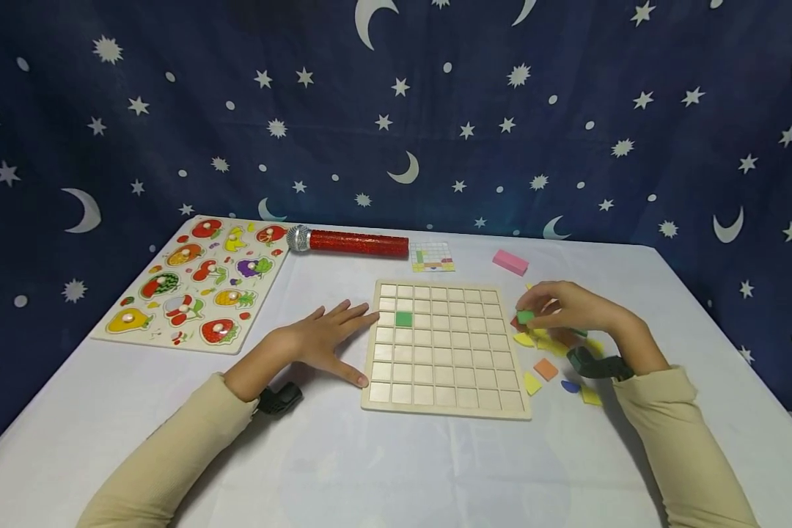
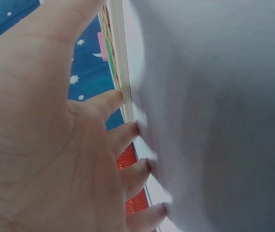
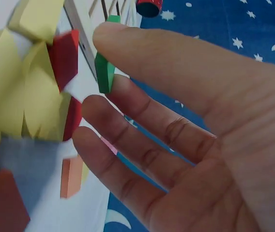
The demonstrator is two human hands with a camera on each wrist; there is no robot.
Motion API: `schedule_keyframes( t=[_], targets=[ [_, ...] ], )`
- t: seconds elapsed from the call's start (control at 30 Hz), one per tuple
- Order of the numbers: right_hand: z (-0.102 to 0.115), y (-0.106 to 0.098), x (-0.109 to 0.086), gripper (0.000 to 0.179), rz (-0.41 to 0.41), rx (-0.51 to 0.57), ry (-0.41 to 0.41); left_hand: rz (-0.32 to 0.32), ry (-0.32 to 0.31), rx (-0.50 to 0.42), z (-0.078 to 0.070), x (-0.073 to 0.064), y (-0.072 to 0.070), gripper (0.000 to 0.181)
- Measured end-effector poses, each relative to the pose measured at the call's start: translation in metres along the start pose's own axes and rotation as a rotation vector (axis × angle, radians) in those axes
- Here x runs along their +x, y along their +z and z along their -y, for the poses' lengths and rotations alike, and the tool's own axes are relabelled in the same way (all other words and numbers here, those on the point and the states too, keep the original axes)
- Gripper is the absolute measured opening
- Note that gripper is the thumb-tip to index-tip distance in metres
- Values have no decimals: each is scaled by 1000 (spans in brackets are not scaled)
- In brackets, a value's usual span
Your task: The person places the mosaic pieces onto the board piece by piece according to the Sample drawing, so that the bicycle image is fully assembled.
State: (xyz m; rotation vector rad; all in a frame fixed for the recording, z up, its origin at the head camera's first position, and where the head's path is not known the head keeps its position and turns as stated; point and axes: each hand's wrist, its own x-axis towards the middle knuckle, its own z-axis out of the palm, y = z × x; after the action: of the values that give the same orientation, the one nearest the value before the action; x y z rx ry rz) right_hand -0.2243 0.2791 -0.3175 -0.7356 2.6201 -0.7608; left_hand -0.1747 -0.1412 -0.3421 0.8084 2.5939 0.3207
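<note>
A wooden grid board (image 1: 449, 352) lies flat on the white table, with one green square tile (image 1: 404, 319) in a cell near its upper left. My left hand (image 1: 323, 341) is spread out, its thumb and fingertips at the board's left edge. Between thumb and fingers my right hand (image 1: 567, 308) pinches a second green tile (image 3: 105, 72), just right of the board. Beneath that hand lies a loose pile of yellow tiles (image 3: 40, 87) and red tiles (image 3: 66, 58). An orange tile (image 1: 545, 369) and a blue piece (image 1: 570, 386) lie nearer the front.
A fruit peg puzzle (image 1: 227, 258) lies at the back left. Beside it are a red glittery microphone (image 1: 356, 243) and a small printed pattern card (image 1: 432, 257). A pink block (image 1: 510, 262) sits behind the tile pile. A starry blue curtain (image 1: 435, 95) hangs behind the table.
</note>
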Motion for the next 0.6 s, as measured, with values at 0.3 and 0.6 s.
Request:
schedule_keyframes(
  t=[0.3, 0.6],
  targets=[
    [13, 11, 11, 29, 33, 16, -106, 11, -17, 0, -1, -2, -1, 110],
    [32, 18, 26, 26, 97, -36, -165, 8, -7, -9, -1, 0, 0, 111]
  ],
)
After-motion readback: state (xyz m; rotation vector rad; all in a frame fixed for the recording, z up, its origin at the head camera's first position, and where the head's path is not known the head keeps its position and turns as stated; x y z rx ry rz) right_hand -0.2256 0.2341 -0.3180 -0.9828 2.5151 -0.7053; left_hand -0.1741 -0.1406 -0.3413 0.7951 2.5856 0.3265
